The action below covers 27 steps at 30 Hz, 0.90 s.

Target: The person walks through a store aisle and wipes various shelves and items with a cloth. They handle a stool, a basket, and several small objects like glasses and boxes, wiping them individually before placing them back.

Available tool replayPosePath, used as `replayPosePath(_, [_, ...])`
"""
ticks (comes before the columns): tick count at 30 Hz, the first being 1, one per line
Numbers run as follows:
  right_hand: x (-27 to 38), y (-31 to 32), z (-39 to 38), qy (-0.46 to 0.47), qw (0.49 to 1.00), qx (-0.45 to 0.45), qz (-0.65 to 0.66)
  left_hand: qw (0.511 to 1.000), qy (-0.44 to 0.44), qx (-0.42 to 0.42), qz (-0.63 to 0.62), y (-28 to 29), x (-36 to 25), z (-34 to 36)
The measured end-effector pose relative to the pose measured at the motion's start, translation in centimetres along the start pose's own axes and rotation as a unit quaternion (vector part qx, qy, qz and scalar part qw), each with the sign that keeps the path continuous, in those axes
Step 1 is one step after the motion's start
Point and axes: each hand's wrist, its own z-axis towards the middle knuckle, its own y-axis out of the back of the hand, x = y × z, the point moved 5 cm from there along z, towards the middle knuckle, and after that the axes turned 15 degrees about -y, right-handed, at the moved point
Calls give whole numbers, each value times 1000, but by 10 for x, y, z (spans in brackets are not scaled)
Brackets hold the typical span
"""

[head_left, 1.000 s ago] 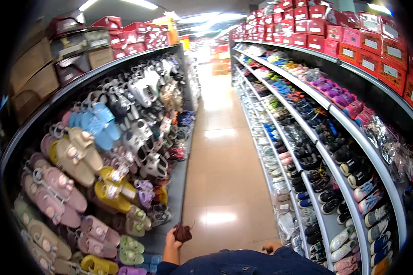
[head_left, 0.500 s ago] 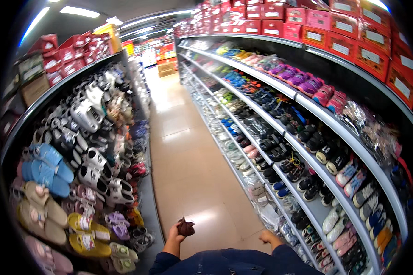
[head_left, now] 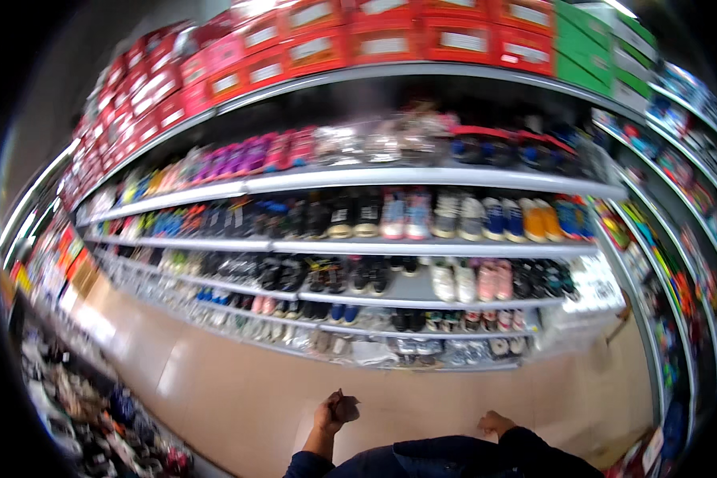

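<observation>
Left hand [head_left: 325,416] grips small dark brown thing [head_left: 345,409], held above tiled floor [head_left: 255,384]. Right hand [head_left: 495,422] is well apart from it, fingers seem curled; cannot tell if fully closed. In front, long shelf [head_left: 334,245] carries rows of shoes [head_left: 454,217]; orange boxes [head_left: 454,57] and green boxes [head_left: 583,49] stand on top.

"What lines the top shelf [head_left: 422,70]?"
"Orange shoeboxes [head_left: 386,41], with green shoeboxes [head_left: 583,54] to their right."
"And lower down?"
"Orange sneakers [head_left: 532,219] beside navy sneakers [head_left: 494,218]; one tier below, pink shoes [head_left: 487,281]."
</observation>
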Motion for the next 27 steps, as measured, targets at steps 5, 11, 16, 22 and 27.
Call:
replayPosePath(5, [-5,25,-56,-16,988,-35,152,876,357,280,-164,-132,158,6])
replayPosePath(11, [-21,141,-192,300,895,-259,206,931,269,222,102,-266,406,-9])
replayPosePath(16, [-83,182,-248,323,832,-232,388,867,405,273,101,-386,505,-77])
replayPosePath(22, [-186,264,-282,269,705,-213,620,791,402,393,243,-500,527,-98])
replayPosePath(27, [-303,351,-288,250,628,-185,714,575,-378,462,559,-655,502,1])
